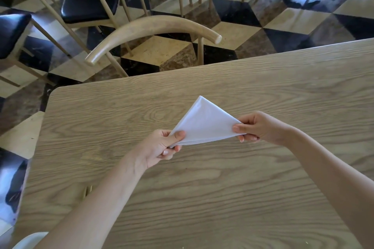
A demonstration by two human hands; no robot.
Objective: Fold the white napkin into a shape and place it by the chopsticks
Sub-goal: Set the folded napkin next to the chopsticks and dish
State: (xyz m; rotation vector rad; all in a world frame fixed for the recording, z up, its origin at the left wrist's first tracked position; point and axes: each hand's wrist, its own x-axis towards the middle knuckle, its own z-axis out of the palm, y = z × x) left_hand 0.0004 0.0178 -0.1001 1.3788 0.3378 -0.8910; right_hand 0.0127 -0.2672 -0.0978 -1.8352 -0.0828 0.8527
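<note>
The white napkin (204, 123) is folded into a triangle and held above the wooden table (263, 91), its peak pointing away from me. My left hand (162, 145) pinches the napkin's lower left corner between thumb and fingers. My right hand (257, 127) pinches the right corner the same way. The tips of the chopsticks (88, 189) peek out beside my left forearm near the table's left side; the rest is hidden under the arm.
A curved wooden chair back (153, 30) stands just beyond the table's far edge. More chairs with dark seats (89, 4) sit on the checkered floor behind. A white rounded object (28, 240) shows at the bottom left corner.
</note>
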